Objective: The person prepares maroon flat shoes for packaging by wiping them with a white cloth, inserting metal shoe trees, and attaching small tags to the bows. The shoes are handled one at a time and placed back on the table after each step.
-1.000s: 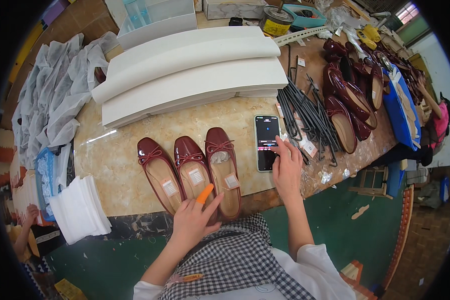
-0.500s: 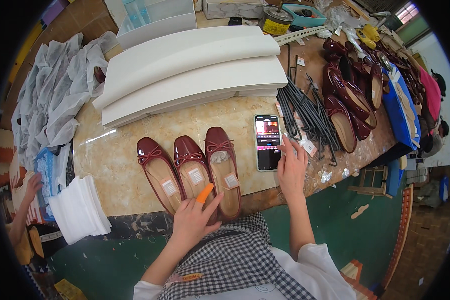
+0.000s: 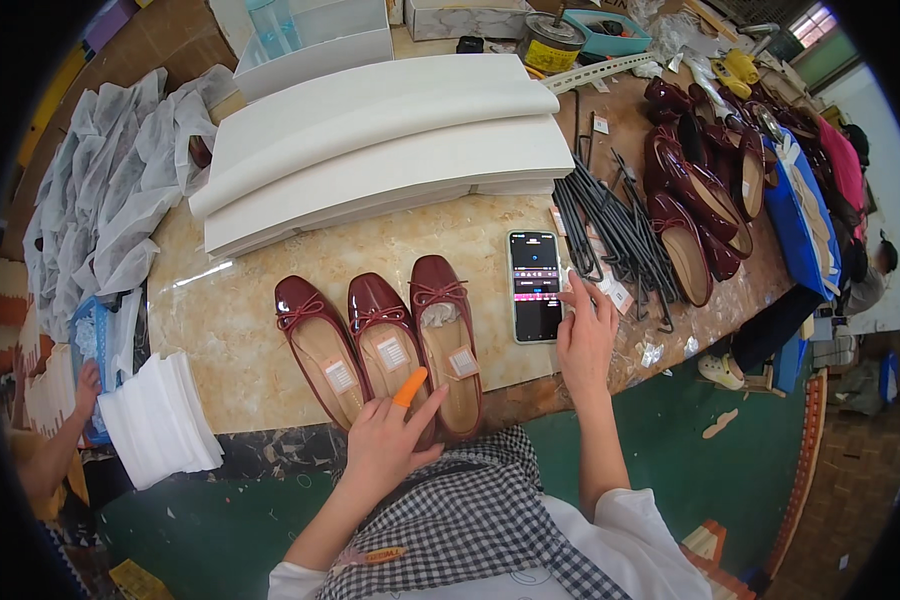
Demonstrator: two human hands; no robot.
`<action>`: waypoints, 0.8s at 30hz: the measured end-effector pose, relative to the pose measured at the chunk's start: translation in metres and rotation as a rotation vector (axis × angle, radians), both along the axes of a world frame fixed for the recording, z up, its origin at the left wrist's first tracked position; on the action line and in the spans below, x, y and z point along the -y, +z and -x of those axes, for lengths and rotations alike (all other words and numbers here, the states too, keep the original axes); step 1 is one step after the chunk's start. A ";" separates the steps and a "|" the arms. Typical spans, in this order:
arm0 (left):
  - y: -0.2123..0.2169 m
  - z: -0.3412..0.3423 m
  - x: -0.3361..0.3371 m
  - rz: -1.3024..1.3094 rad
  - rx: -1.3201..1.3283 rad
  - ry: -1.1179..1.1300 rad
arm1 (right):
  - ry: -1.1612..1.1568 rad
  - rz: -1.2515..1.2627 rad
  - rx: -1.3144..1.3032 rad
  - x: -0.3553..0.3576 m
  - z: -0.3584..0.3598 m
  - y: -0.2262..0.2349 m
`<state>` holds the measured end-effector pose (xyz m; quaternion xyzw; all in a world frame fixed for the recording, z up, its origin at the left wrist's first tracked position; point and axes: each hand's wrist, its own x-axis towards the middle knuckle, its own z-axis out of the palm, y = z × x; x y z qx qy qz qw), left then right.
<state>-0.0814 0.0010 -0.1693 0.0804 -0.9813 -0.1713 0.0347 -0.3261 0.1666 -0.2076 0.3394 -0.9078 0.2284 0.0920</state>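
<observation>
Three dark red patent flats stand side by side on the table, toes away from me: a left shoe (image 3: 298,294), a middle shoe (image 3: 374,292) and a right shoe (image 3: 436,273). Each has a bow and a white label on its insole; crumpled paper sits in the right one. My left hand (image 3: 382,440), an orange cot on one finger, lies over the heels of the middle and right shoes with its fingers apart. At the right edge of a lit phone (image 3: 537,315), my right hand (image 3: 587,340) rests with fingers stretched, holding nothing.
Behind the shoes lies a stack of white sheets (image 3: 390,165). Black metal hooks (image 3: 620,235) and a heap of red shoes (image 3: 705,190) are at right. White cloths (image 3: 160,415) hang over the left edge, beside a blue basket (image 3: 88,345) and a co-worker's hand (image 3: 88,390).
The picture on the phone screen has changed. The co-worker's hand at left has shifted down and right. At right a person's dark-clothed leg and pale shoe have appeared. My hands stay almost still.
</observation>
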 end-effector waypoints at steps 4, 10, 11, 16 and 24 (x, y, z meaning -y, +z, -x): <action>-0.001 -0.001 0.000 0.001 0.011 0.002 | 0.015 0.031 0.004 0.002 -0.002 0.004; 0.001 0.000 0.000 -0.002 0.001 0.000 | 0.014 0.059 0.014 0.002 -0.003 0.008; 0.001 0.000 0.000 -0.008 0.001 0.002 | 0.023 0.077 0.005 0.001 -0.003 0.009; 0.015 -0.006 0.006 -0.144 0.019 -0.033 | 0.097 0.175 -0.036 -0.001 -0.009 0.021; 0.087 0.082 0.142 0.167 -0.334 0.161 | 0.093 0.430 -0.022 -0.020 -0.012 0.028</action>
